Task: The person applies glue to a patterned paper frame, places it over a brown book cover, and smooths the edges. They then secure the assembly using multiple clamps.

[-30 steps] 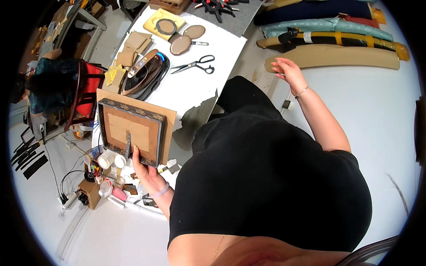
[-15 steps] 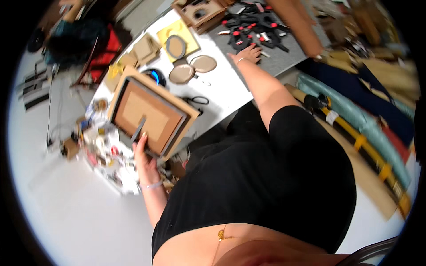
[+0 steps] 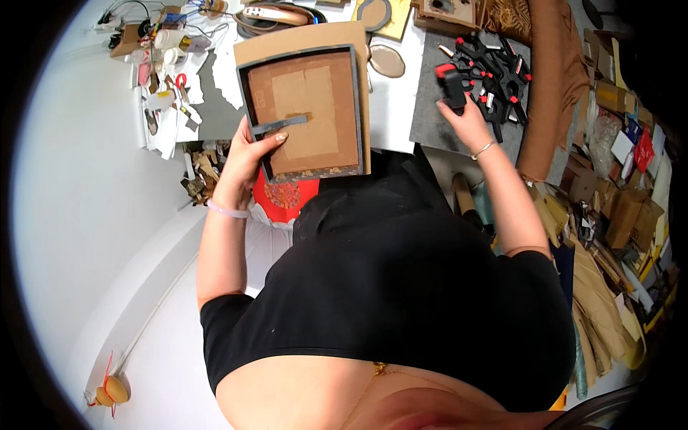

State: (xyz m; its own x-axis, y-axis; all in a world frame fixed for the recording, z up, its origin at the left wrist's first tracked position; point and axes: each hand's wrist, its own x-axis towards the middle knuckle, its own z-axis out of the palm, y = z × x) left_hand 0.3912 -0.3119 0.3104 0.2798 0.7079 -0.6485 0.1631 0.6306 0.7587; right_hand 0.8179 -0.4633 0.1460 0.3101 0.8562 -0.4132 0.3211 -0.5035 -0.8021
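My left hand (image 3: 247, 158) grips a shallow rectangular box (image 3: 338, 107) at its left edge. The box has a dark rim and a brown inside with a paler panel in the middle. Behind it, against its back, lies a larger sheet of tan cardboard (image 3: 301, 39). Under my left thumb a dark grey strip (image 3: 287, 123) reaches from the rim into the box. My right hand (image 3: 469, 123) is closed on a black spring clamp (image 3: 453, 89) with red tips. That clamp is held beside a pile of similar clamps (image 3: 502, 64) on the grey mat.
A grey mat (image 3: 430, 118) covers the table's right part, bordered by a brown fabric roll (image 3: 546, 93). An oval piece (image 3: 387, 61) lies on the white tabletop. A wooden box (image 3: 455, 14) stands farther back. Papers and jars crowd the left, cardboard (image 3: 631, 218) the far right.
My right hand has picked up a clamp from the pile and drawn it nearer. The box in my left hand is turned more upright, and the whole view has swung round.
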